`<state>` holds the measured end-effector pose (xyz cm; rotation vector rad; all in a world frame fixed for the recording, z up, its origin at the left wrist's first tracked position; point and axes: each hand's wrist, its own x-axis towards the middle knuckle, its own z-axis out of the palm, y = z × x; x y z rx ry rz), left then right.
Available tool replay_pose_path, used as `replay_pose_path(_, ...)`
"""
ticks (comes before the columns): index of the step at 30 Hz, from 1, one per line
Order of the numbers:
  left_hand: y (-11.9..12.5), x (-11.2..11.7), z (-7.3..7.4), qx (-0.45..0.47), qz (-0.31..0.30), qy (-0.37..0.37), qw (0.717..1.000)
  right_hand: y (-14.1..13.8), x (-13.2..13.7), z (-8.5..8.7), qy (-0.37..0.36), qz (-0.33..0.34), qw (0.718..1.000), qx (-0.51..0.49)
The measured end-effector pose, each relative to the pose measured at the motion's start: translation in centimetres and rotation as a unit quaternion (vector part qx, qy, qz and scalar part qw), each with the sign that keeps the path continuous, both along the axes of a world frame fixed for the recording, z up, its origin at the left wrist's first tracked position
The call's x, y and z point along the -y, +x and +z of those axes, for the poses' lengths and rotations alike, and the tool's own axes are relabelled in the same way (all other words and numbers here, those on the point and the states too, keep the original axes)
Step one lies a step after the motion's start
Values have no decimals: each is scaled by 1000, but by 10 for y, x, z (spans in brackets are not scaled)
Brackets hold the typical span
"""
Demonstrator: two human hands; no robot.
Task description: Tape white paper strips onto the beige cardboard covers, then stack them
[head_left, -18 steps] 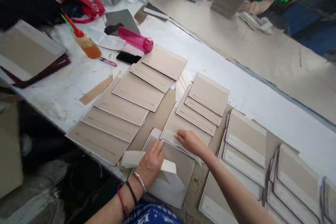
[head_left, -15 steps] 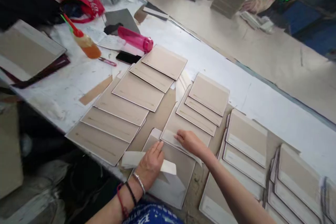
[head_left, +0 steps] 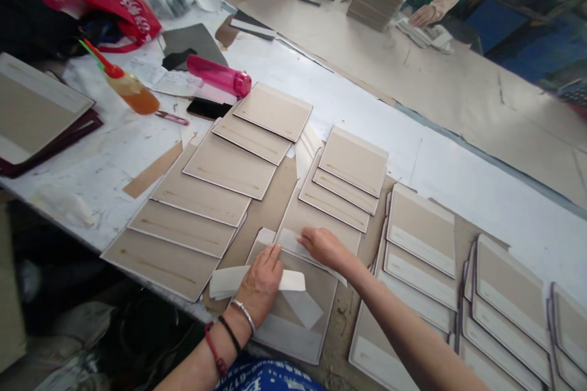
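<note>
Left hand on white strip, right hand on pale card

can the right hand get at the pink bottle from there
Probably yes, though it's a long stretch: the right hand rests on a card panel, and the pink bottle lies well beyond it. Only flat card panels lie between, so nothing tall blocks the way.

Card panels are beige, the water bottle hot pink (cap too), the cloth blue with white print.
</note>
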<state>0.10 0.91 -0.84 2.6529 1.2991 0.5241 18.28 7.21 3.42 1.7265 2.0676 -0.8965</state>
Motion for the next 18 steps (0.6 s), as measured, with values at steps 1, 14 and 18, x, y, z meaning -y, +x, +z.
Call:
replay_pose_path(1,0,-1,0,-3,-3,-1,1000,1,0,2,-1,-1,1000,1)
replay_pose_path(14,-4,-6,8,-14,-62,11,998,63,50,22,-26,-157,987,37)
replay_pose_path(18,-5,-7,8,-21,-78,18,997,62,58,14,-9,-182,982,46)
